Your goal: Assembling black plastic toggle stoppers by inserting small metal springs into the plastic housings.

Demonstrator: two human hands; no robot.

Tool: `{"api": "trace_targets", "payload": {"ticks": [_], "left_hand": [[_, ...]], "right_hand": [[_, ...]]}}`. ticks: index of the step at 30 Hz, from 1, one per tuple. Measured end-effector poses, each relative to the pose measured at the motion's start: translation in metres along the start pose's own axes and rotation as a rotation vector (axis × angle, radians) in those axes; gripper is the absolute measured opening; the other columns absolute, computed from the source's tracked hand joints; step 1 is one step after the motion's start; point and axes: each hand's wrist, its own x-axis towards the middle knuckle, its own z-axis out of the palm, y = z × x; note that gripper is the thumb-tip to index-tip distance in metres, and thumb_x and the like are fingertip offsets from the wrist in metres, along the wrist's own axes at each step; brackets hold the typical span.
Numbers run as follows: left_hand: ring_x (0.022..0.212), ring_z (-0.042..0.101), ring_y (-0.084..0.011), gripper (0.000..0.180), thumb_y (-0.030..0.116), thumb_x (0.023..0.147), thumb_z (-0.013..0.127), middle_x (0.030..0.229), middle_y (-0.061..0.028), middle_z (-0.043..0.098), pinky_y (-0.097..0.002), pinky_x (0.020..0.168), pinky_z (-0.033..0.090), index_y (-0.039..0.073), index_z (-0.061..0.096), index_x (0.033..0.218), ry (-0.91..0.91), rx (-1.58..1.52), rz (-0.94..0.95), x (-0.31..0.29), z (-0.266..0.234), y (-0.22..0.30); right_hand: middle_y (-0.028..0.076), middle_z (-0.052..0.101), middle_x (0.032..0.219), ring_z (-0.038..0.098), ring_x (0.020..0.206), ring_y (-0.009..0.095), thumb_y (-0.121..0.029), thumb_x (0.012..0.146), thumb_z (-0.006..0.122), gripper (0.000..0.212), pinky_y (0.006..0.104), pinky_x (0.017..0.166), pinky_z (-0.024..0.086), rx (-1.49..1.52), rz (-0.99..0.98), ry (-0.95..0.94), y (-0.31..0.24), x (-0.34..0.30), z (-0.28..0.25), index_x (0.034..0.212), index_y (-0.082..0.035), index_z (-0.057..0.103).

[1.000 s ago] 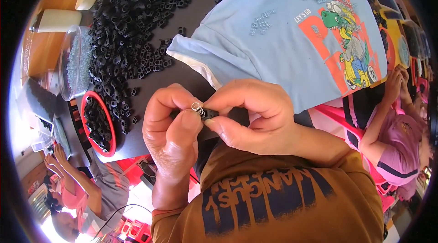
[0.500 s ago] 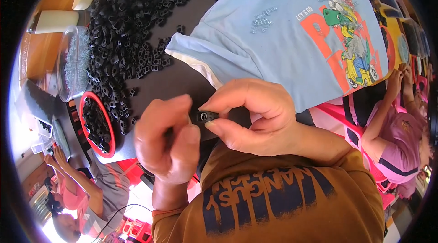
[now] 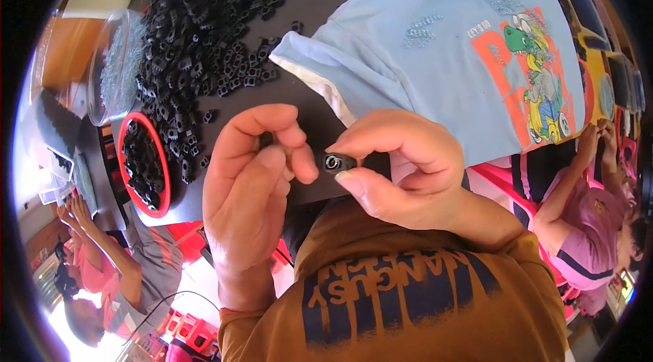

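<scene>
My right hand [image 3: 415, 165] pinches a small black plastic clip [image 3: 334, 163] between thumb and forefinger. A ring of shiny metal, like a spring end, shows in the clip's opening. Just to the left, my left hand [image 3: 252, 171] is closed with its fingers curled, their tips a short gap from the clip. A dark bit shows between its thumb and forefinger, too hidden to name. Beyond both hands lies a light blue T-shirt [image 3: 381, 56] with small clear springs [image 3: 423, 30] scattered in clusters on it.
A large heap of black clips [image 3: 204, 35] covers the table's far left. A red-rimmed bowl [image 3: 165, 188] of black parts and a clear tub [image 3: 109, 100] of springs stand at left. Co-workers sit at left and at right, beside a pink chair [image 3: 507, 182].
The view has shifted, so the table and shirt sit further right. My left hand, blurred before near the clip, now shows clearly with curled fingers. My right hand keeps its pinch on the clip.
</scene>
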Motion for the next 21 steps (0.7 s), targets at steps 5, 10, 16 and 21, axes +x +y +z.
{"api": "trace_targets", "payload": {"ticks": [5, 10, 16, 21], "left_hand": [[0.065, 0.057, -0.0145, 0.038, 0.007, 0.095, 0.042, 0.099, -0.0190, 0.059, -0.0224, 0.063, 0.046, -0.005, 0.034, 0.130, -0.012, 0.158, 0.109, -0.001, 0.001, -0.001], [0.061, 0.057, -0.0129, 0.037, 0.004, 0.094, 0.043, 0.095, -0.0218, 0.061, -0.0214, 0.060, 0.046, -0.005, 0.035, 0.128, 0.055, 0.266, 0.176, -0.004, 0.001, -0.003], [0.058, 0.044, -0.0046, 0.024, 0.000, 0.091, 0.044, 0.083, -0.0111, 0.062, -0.0165, 0.055, 0.036, -0.007, 0.058, 0.110, 0.092, 0.418, 0.196, -0.010, 0.002, 0.006], [0.063, 0.043, -0.0041, 0.026, 0.008, 0.092, 0.049, 0.077, -0.0045, 0.056, -0.0159, 0.057, 0.033, -0.006, 0.055, 0.113, 0.010, 0.440, 0.139, -0.014, 0.007, 0.013]], "right_hand": [[0.004, 0.063, 0.074, 0.058, 0.059, 0.009, 0.002, 0.078, 0.067, 0.015, 0.0217, 0.053, 0.044, 0.002, -0.005, 0.011, 0.002, -0.001, 0.001, 0.092, -0.001, 0.064], [0.004, 0.061, 0.072, 0.057, 0.057, 0.009, 0.003, 0.077, 0.067, 0.017, 0.0217, 0.051, 0.043, 0.007, -0.018, 0.030, 0.005, -0.002, 0.002, 0.093, -0.001, 0.063], [0.003, 0.057, 0.068, 0.054, 0.056, 0.011, 0.002, 0.074, 0.070, 0.020, 0.0233, 0.051, 0.042, -0.071, -0.046, 0.034, 0.005, -0.001, -0.001, 0.092, -0.002, 0.063], [0.011, 0.062, 0.091, 0.058, 0.081, 0.017, 0.006, 0.074, 0.068, 0.027, 0.0273, 0.071, 0.044, -0.063, 0.062, -0.125, -0.001, -0.002, -0.009, 0.100, 0.003, 0.061]]}}
